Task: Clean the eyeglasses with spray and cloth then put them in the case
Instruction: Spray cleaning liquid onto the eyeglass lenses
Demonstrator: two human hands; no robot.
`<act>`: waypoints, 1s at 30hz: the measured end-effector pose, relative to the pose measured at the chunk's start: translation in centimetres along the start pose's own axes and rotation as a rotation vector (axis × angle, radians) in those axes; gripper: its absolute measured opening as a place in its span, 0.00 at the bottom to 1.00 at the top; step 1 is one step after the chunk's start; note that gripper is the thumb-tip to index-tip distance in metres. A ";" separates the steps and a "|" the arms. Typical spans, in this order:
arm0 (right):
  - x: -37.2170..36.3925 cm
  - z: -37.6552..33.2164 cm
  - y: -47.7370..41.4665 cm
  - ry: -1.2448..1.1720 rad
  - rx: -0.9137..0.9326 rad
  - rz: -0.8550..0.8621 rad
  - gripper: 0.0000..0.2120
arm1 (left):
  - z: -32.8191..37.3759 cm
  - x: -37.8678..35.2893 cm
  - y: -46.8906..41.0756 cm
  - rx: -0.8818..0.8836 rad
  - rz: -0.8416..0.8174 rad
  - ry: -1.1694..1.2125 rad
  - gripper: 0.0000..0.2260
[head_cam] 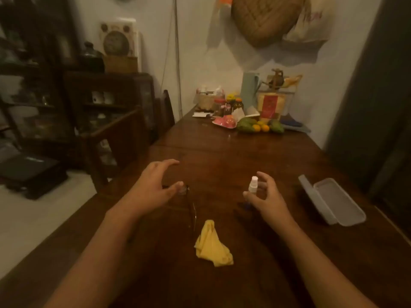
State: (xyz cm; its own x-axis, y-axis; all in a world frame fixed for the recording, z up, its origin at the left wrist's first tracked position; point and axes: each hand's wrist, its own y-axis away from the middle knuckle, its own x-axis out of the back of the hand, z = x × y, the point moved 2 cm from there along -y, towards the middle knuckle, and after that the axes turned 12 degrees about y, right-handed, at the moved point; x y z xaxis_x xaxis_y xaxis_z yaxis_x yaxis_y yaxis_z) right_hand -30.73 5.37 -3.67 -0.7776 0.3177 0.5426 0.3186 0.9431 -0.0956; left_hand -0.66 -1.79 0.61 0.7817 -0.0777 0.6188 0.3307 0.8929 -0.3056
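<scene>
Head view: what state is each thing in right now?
Glasses: on the table, one arm seen unfolded.
Bottle: upright, between right thumb and fingers; grip unclear.
Cloth: crumpled on the table, untouched.
Case: open, empty.
Left hand: open, spread over the glasses.
Right hand: curved round the bottle.

Dim rm, dark wood table (pixel 233 156)

No text legible anywhere. At 1 o'clock, hanging bag (pixel 311 21) on the wall: reddish lettering, blurred, unreadable. At 12 o'clock, yellow packet (pixel 270 105) at the table's (pixel 222 152) far end: red label, possibly printed, too small to read.
</scene>
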 end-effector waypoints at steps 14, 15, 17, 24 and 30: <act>-2.0 2.2 -0.3 0.176 0.128 -0.086 0.15 | -6.1 3.0 1.0 0.151 0.105 -0.036 0.25; -2.0 2.1 -0.2 0.177 0.134 -0.089 0.15 | -6.6 3.3 1.1 0.159 0.124 -0.026 0.26; -2.0 2.1 0.0 0.172 0.155 -0.090 0.14 | -7.5 3.6 1.3 0.203 0.127 -0.003 0.28; -2.8 0.7 1.6 0.136 0.222 -0.117 0.13 | -8.5 3.2 2.1 0.226 0.083 0.022 0.17; -4.2 -1.4 3.6 0.081 0.286 -0.191 0.11 | -8.0 2.4 2.5 0.220 0.126 -0.058 0.13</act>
State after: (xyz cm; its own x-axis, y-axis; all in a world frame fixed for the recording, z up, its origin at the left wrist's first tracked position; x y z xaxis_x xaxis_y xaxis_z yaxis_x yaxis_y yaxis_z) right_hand -25.59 7.29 -5.16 -0.7594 0.1348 0.6366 -0.0022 0.9778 -0.2097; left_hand 6.26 -3.28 -4.43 0.7756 0.0603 0.6283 0.1043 0.9695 -0.2219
